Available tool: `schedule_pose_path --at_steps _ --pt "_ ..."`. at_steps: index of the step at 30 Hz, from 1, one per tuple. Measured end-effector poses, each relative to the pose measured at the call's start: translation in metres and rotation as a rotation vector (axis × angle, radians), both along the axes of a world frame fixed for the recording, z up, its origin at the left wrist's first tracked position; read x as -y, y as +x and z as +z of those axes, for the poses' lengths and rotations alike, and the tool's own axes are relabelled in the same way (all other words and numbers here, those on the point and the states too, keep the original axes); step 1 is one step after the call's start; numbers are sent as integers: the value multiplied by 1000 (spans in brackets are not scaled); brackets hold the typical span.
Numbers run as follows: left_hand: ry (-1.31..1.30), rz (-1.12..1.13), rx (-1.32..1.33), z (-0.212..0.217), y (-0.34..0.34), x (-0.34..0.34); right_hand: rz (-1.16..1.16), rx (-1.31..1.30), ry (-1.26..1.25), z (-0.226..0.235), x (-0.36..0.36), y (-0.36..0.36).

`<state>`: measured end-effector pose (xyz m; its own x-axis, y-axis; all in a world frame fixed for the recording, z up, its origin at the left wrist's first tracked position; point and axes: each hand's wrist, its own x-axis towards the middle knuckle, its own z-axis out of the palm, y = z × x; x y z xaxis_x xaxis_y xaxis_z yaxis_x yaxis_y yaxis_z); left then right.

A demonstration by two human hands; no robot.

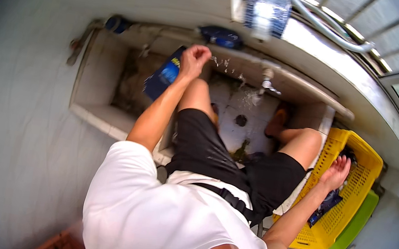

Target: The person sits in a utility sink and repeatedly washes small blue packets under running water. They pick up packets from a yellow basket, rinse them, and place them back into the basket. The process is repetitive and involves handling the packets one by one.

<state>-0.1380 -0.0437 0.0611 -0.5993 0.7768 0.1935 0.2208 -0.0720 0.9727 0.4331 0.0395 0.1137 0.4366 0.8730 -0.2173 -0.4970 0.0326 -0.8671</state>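
My left hand [195, 59] is raised over the tiled trough, fingers curled together; I cannot make out anything in them. Water drops fly in the air just right of its fingertips. Close beside this hand, a dark blue printed packet [164, 75] stands tilted in the trough's left part. My right hand [336, 171] is over the yellow plastic basket [368, 151], its fingers loosely apart and holding nothing. Inside that basket lie a dark blue packet [324, 207], near my right wrist, and a dark item partly hidden behind the fingers.
A tap [266, 80] juts from the trough's back wall, with splashing water below it. On the trough floor is a round drain [241, 120] between my legs. A clear bottle [268, 10] and a dark blue pouch [220, 36] are behind. A green basin [358, 222] sits under the basket.
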Motion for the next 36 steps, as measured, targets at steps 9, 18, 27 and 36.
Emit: schedule_pose_path --at_steps 9,18,27,36 --pt "-802 298 -324 -46 -75 48 740 -259 -842 -201 20 -250" --pt "-320 137 -232 18 -64 44 1033 327 -720 -120 56 -276" --pt "-257 -610 71 76 45 -11 1237 225 -41 -2 24 -282" --pt "-342 -684 378 29 138 20 1231 349 -195 -5 43 -240"
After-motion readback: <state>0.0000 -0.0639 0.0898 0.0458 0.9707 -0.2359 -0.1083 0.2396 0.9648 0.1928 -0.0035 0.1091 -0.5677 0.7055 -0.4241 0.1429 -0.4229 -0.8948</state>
